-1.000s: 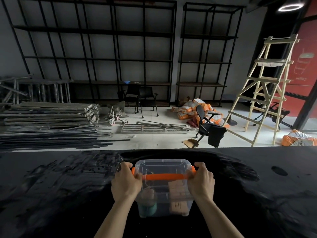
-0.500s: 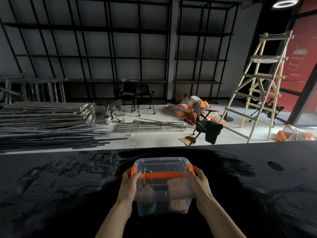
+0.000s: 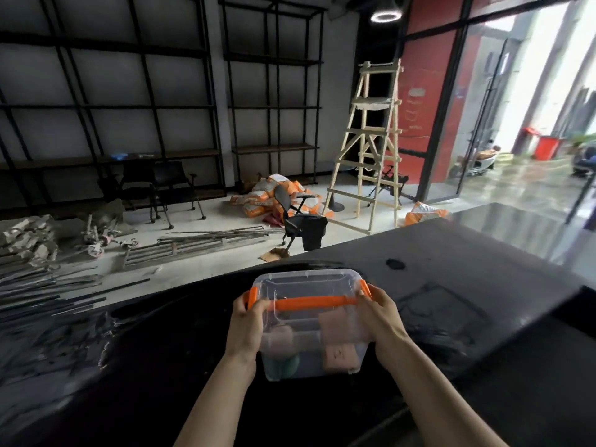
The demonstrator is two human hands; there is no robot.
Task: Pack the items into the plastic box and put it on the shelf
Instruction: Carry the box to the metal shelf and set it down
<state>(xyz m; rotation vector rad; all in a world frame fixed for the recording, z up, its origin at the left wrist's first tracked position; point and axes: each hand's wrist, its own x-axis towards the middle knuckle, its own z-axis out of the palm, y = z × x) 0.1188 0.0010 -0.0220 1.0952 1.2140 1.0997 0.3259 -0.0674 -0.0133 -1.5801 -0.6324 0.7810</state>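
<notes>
With both hands, left [image 3: 246,324] and right [image 3: 380,314], clamped on the ends of the lidded box [image 3: 309,321] near the counter's [image 3: 451,269] front edge, lift level so items stay put.

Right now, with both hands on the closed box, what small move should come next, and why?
Probably lift the box clear of the dark counter. Both hands grip its sides, the lid is on, items sit inside, and the shelves stand across the room.

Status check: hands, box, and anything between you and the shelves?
Left hand and right hand grip the plastic box by its sides. Lid on, items inside. Black counter and floor clutter lie before the shelves.
</notes>
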